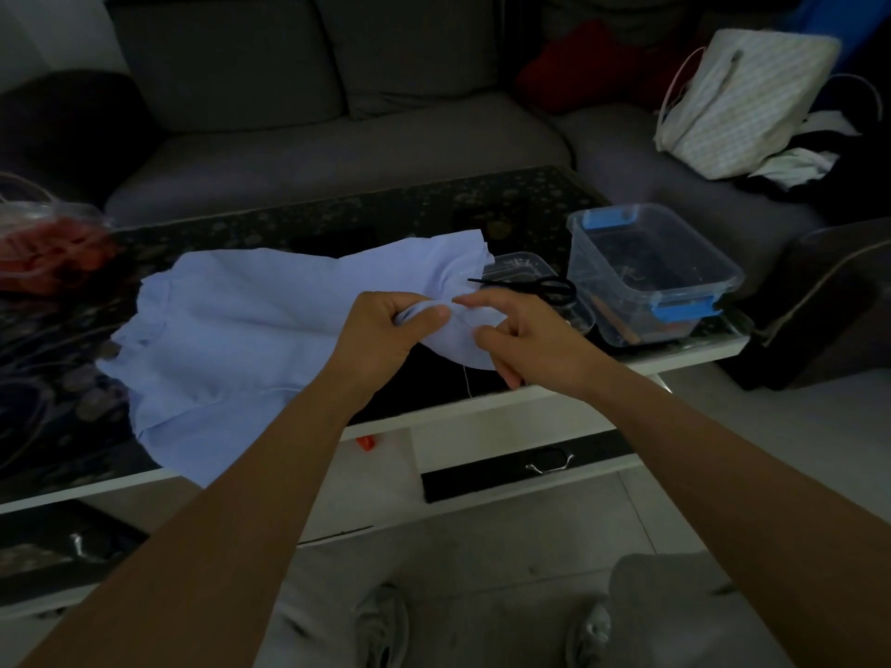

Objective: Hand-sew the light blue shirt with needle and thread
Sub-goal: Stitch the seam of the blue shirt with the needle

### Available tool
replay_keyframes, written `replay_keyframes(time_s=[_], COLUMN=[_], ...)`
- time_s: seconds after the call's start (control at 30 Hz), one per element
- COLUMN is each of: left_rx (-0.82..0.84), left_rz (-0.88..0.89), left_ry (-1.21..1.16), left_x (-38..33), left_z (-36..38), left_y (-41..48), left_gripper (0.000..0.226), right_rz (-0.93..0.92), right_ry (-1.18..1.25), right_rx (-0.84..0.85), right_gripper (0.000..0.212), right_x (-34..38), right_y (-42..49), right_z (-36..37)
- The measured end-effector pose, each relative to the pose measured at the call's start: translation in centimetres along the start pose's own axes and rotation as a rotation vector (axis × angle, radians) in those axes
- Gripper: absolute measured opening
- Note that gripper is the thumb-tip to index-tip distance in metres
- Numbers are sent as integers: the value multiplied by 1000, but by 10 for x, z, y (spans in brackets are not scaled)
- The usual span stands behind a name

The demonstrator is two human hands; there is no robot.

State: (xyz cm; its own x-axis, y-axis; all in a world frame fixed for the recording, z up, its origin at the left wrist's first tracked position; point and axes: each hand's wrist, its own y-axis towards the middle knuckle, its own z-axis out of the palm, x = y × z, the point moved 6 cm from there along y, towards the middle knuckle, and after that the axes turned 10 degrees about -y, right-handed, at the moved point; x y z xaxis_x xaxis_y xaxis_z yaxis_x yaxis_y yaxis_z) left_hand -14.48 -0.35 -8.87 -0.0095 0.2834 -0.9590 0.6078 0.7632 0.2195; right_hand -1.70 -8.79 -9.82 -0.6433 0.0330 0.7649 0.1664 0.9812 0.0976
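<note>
The light blue shirt [250, 325] lies spread on the dark patterned table, with its right end lifted. My left hand [385, 335] grips a bunched fold of that end between thumb and fingers. My right hand [525, 337] is beside it, index finger stretched toward the fold and thumb against the cloth; the needle is too small to make out. A thin pale thread [466, 378] hangs down from the cloth below my hands.
Black scissors [540, 285] lie on a small clear lid right of the shirt. A clear plastic box with blue clips [651, 277] stands at the table's right end. A red bag [43, 248] sits far left. A grey sofa is behind; drawers are below the table edge.
</note>
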Motion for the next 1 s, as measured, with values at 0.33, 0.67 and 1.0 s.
replay_keyframes(time_s=[0.33,0.67,1.0], left_rx=[-58,-68,-60], left_rz=[57,-22,-136], left_ry=[150,100,29], left_x=[2,9,12], left_z=[-2,-7,-8], left_y=[5,6,4], left_gripper=[24,15,15], right_rz=[25,-2,-18], right_ry=[-34,5,78], right_rx=[-31,-73,-50], right_gripper=[6,12,15], right_x=[4,-1,-4], right_y=[1,4,4], right_z=[0,-1,-8])
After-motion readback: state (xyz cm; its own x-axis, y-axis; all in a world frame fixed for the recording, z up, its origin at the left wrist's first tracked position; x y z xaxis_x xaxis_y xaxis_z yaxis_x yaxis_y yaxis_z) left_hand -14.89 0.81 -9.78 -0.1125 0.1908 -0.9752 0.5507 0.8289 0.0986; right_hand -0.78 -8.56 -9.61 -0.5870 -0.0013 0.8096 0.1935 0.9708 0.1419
